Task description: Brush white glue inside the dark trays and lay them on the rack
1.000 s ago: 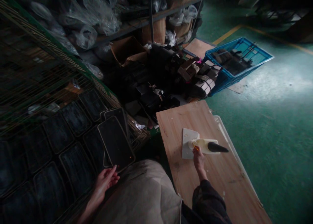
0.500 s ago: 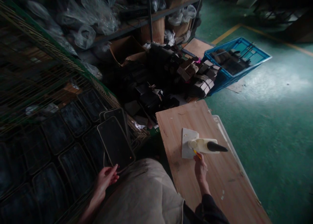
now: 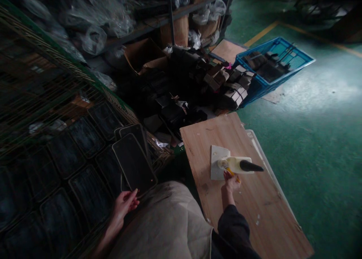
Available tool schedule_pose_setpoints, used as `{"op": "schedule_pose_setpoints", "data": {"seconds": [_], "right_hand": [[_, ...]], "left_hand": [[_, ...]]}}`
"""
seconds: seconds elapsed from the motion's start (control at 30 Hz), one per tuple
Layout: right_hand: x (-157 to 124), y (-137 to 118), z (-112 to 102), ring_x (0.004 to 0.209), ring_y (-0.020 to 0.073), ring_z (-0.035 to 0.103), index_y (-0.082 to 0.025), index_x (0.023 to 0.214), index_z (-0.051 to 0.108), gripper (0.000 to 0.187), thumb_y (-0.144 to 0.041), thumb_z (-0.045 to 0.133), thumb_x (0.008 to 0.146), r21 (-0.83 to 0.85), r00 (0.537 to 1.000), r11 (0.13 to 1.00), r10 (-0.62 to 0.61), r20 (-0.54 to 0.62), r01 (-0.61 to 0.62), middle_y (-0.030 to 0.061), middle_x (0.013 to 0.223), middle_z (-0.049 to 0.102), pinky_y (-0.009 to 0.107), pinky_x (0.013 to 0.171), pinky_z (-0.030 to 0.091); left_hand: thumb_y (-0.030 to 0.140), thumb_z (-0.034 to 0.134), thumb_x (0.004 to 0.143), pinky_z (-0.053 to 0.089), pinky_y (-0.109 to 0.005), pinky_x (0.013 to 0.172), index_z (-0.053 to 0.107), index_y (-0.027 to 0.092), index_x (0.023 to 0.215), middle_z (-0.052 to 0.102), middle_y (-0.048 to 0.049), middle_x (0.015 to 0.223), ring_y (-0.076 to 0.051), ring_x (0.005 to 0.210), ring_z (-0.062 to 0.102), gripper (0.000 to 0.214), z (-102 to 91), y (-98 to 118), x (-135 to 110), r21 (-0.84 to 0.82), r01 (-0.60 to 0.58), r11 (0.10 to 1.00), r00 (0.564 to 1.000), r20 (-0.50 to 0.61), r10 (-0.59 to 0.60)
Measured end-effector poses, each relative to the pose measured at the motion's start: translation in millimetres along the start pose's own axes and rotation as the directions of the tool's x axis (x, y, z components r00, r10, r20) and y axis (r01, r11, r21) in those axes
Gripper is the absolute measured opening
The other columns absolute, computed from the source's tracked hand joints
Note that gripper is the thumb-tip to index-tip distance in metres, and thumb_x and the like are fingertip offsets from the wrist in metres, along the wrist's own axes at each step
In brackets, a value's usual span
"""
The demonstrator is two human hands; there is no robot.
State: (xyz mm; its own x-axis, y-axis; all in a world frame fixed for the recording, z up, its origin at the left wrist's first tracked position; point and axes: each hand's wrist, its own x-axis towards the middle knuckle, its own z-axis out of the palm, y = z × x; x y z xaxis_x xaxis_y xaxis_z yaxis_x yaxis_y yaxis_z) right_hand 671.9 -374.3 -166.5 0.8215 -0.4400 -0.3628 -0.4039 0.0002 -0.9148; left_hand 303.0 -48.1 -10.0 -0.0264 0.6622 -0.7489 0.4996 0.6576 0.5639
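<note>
My left hand [image 3: 126, 203] pinches the near lower corner of a dark rectangular panel [image 3: 134, 162] with rounded corners and a pale edge. The panel slants over other similar panels beside my lap. On the wooden board [image 3: 206, 128] to the right, my right hand [image 3: 231, 182] grips a small brush [image 3: 230, 171] with a yellow handle. Its tip reaches a small round pot [image 3: 222, 163], and the bristles are hard to make out. The pot stands on a pale plate [image 3: 217, 173]. Just right of it is a cream bottle [image 3: 235, 164] with a long black nozzle [image 3: 251, 166].
A wire cage [image 3: 113, 100] on the left holds rows of dark panels [image 3: 87, 136]. Ahead lie bundled dark parts [image 3: 172, 113], an open carton [image 3: 145, 55] and a shelf [image 3: 158, 22] with plastic bags. A blue crate [image 3: 254, 89] stands on the green floor.
My right hand has turned at the pot, the brush handle now pointing more to the right, and my forearm has shifted left. My left hand stays at the panel corner.
</note>
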Motion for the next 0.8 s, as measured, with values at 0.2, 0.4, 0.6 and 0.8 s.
{"op": "schedule_pose_setpoints", "data": {"seconds": [0.2,0.4,0.6,0.8], "right_hand": [[-7,3,-1,0.054,0.0128,0.063,-0.017,0.113,0.055,0.032,-0.047,0.053,0.101,0.098,0.988,0.99,0.11,-0.109,-0.1,-0.0026,0.074,0.065,0.027,0.054,0.058],[-16,7,9,0.067,0.0114,0.064,-0.014,0.111,0.062,0.029,-0.042,0.058,0.102,0.213,0.973,0.961,0.204,-0.109,-0.178,0.0005,0.088,0.065,0.026,0.061,0.058],[-35,14,14,0.075,0.0134,0.066,-0.014,0.105,0.063,0.026,-0.04,0.06,0.102,0.317,0.966,0.922,0.253,-0.053,-0.223,0.0017,0.091,0.067,0.029,0.066,0.059],[-44,15,-5,0.074,0.0132,0.066,-0.014,0.099,0.064,0.026,-0.039,0.061,0.101,0.368,0.953,0.892,0.298,-0.044,-0.262,0.001,0.088,0.067,0.028,0.066,0.059]], "left_hand": [[0.035,0.091,0.066,0.055,-0.021,0.043,0.057,0.016,0.085,0.066,0.0024,0.058,-0.016,0.049,0.068,0.043,-0.7,-3,3,0.018,-0.027,0.999,1.0,0.015,0.026],[0.036,0.092,0.064,0.055,-0.021,0.043,0.057,0.016,0.085,0.066,0.0022,0.058,-0.016,0.049,0.069,0.045,-1.7,-5,4,0.007,-0.02,1.0,1.0,0.02,0.02],[0.033,0.092,0.064,0.055,-0.02,0.043,0.059,0.014,0.086,0.066,0.0017,0.057,-0.015,0.049,0.068,0.044,-0.8,-4,4,-0.001,-0.003,1.0,1.0,0.014,0.003],[0.025,0.087,0.072,0.054,-0.02,0.042,0.059,0.014,0.084,0.066,0.001,0.057,-0.015,0.047,0.067,0.032,-0.6,-6,10,0.007,0.009,1.0,1.0,0.007,-0.009]]}}
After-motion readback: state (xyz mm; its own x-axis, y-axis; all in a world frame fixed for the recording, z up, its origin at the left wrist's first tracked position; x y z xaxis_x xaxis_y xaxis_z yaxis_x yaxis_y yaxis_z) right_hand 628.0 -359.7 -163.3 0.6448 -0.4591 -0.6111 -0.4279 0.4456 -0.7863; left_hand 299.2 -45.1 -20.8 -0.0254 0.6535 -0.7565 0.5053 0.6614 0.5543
